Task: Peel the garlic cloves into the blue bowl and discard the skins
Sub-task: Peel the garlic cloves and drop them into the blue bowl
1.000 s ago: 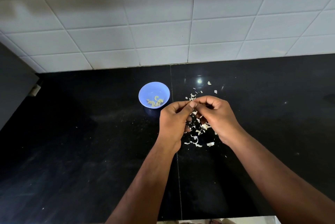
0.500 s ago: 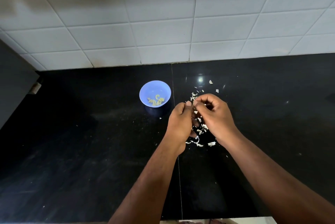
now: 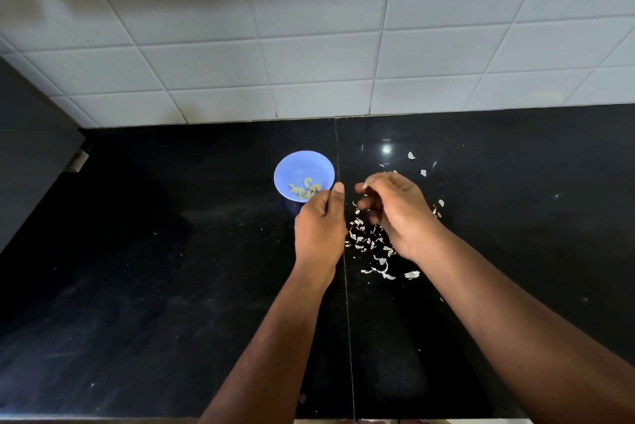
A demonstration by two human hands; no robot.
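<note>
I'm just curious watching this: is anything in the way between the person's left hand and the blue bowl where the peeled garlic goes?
Nothing visible blocks it. The left hand sits right at the near rim of the blue bowl, its thumb by the rim. The skins lie on the counter to the right, under the right hand.

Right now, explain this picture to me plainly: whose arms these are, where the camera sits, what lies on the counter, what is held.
There is no machine here. A person wears a camera on the head, looking down at their own two arms over a black countertop. The left hand has its fingers curled beside the blue bowl, which holds peeled garlic cloves. Whether it grips a clove is hidden. The right hand hovers, fingers curled, above scattered garlic skins; what it pinches cannot be told.
</note>
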